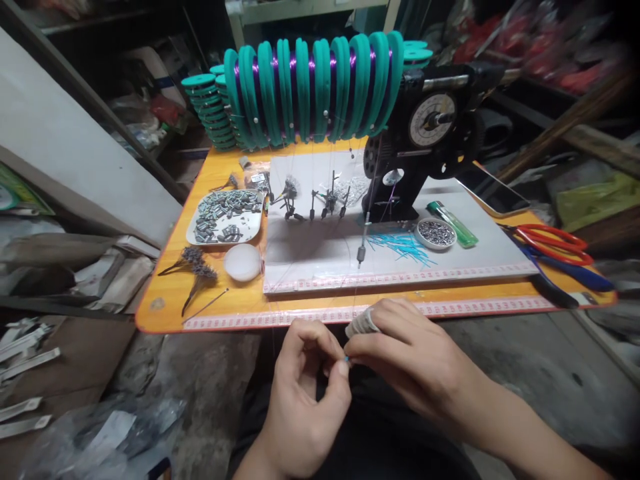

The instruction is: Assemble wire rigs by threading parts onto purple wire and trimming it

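Note:
My left hand and my right hand meet just below the front edge of the orange table. Both pinch a tiny blue tube between their fingertips, and a thin fishing line runs up from it toward the table. My right forefinger wears a wrap of tape. On the grey mat lie several more blue tubes, a small round tin of beads and a hanging sinker.
A row of teal spools with purple line stands at the back, beside a black winding machine. A tray of metal sleeves, a white lid, a green lighter, red scissors, blue pliers and a phone lie around.

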Demonstrator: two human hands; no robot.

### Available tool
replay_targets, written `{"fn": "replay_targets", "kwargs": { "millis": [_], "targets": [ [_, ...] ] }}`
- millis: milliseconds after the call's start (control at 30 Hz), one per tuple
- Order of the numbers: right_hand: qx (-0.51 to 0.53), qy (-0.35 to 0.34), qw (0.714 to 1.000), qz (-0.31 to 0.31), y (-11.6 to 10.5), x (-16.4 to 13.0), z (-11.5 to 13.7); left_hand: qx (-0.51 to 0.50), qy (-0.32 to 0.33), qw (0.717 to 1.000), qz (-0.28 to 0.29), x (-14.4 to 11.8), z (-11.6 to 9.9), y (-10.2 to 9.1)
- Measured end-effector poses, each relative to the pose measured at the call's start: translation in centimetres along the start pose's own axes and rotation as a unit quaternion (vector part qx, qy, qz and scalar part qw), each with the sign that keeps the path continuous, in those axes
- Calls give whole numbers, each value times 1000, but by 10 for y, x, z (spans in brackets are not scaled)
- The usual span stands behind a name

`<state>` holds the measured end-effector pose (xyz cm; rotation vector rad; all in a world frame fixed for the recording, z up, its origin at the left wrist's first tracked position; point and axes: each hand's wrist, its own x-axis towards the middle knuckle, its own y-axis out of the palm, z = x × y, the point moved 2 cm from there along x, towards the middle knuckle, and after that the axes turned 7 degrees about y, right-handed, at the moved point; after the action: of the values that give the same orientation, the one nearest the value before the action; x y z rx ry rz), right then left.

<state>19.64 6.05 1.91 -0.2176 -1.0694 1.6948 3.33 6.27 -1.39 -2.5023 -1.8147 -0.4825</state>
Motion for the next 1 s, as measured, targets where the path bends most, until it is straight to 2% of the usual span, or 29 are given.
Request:
{"fn": "replay_targets", "kwargs": {
  "millis": [200, 267, 500, 700, 867, 1000],
  "targets": [
    [-87, -21, 995, -53, -5, -2, 2, -31, -113, 993, 0, 3, 1, -1],
    [-111, -20, 991, -65, -7, -4, 3, -21, -122, 992, 1, 5, 2, 1],
    [-153, -9, 982, -106, -7, -6, 6, 39, -44, 998, -17, 9, 4, 3],
    [-157, -11, 981, -112, -7, -8, 6, -17, -54, 998, -17, 11, 5, 8],
    [-191, -7, 973, -128, -9, -9, 6, 93, 6, 995, -23, 14, 3, 8],
    [-177, 1, 975, -134, -8, -10, 5, 147, 49, 988, 0, 13, 2, 7]
  ]
}}
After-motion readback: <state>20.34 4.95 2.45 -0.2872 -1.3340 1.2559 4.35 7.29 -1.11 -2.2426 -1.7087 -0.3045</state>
